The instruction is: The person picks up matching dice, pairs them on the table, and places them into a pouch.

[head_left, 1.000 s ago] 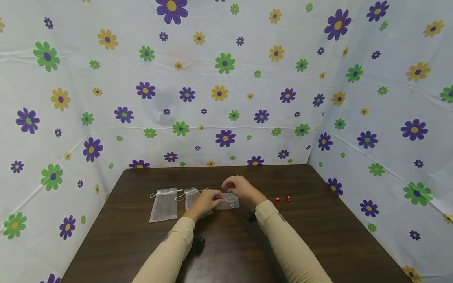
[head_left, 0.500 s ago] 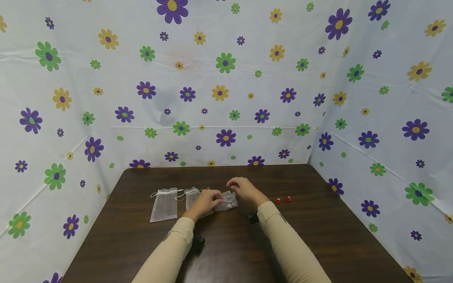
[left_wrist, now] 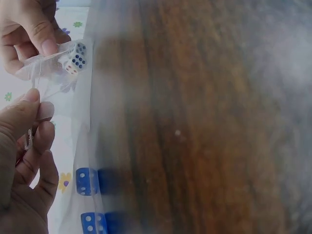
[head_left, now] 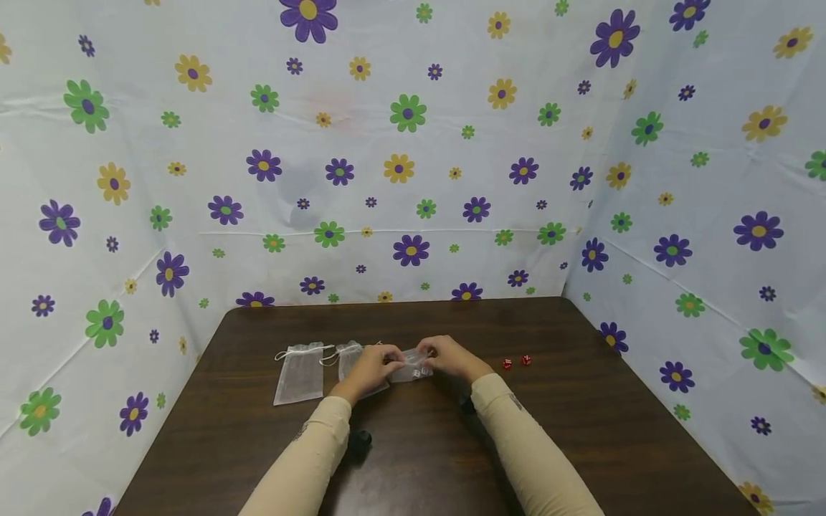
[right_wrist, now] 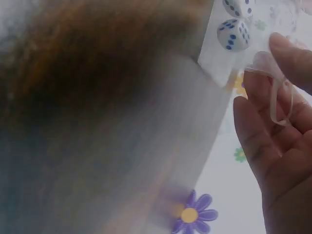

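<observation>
Holding two white dice (left_wrist: pixel 76 62), the sheer pouch (head_left: pixel 405 373) might tip and spill them if a slipping pinch leaves its mouth slack. It spans the gap between the fingers of the left hand (head_left: pixel 371 368) and right hand (head_left: pixel 453 357), each pinching an edge; red dice (head_left: pixel 526 360) lie farther right on the counter (head_left: pixel 594 423).

From the right hand (head_left: pixel 454 357), red dice (head_left: pixel 507 363) block three o'clock, the left hand (head_left: pixel 370 369) nine. Tabletop (head_left: pixel 490 321) gives passage at twelve.
</observation>
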{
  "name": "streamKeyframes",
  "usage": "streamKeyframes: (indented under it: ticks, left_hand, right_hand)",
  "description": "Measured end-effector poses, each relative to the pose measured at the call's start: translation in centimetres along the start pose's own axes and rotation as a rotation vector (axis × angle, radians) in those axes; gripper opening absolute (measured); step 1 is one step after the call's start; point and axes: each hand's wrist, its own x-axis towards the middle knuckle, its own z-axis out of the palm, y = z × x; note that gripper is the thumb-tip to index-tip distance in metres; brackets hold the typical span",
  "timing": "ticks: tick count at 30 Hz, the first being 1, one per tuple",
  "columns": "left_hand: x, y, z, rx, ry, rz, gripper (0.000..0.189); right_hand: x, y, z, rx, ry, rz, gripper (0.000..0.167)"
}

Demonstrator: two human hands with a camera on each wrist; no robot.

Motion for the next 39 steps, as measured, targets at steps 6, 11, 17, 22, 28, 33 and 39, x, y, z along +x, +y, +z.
streamKeyframes:
  ticks: [6,11,17,22,28,33,39]
  left_hand:
    - [0.0,0.2,-0.9,-0.036,0.033,-0.017,0.004]
    - [0.3,0.9,-2.0,-0.029,0.069,-0.021,0.005]
    - [0.9,1.7,-3.4,-0.012,0.096,0.015,0.006]
    - [1.4,2.5,-4.4,-0.026,0.116,0.001,0.004]
    - [1.9,3.2,-5.1,-0.048,0.151,-0.047,0.008]
    - [2.0,3.3,-5.3,-0.073,0.158,-0.088,0.019]
    - [1.7,2.9,-4.9,-0.098,0.131,-0.143,0.020]
  right_hand:
    - [0.3,-0.8,-0.7,-0.110,0.045,-0.020,0.005]
    - [0.2,-1.5,-1.7,-0.075,0.078,-0.027,0.005]
    - [0.1,-2.5,-3.1,-0.010,0.137,-0.023,0.006]
    - [0.1,-3.4,-4.2,-0.009,0.179,-0.043,0.006]
    - [-0.1,-4.5,-5.4,-0.011,0.212,-0.084,0.006]
    - [-0.1,-4.5,-5.6,0.015,0.239,-0.060,0.008]
    - [-0.3,-3.4,-5.0,0.088,0.277,0.042,0.018]
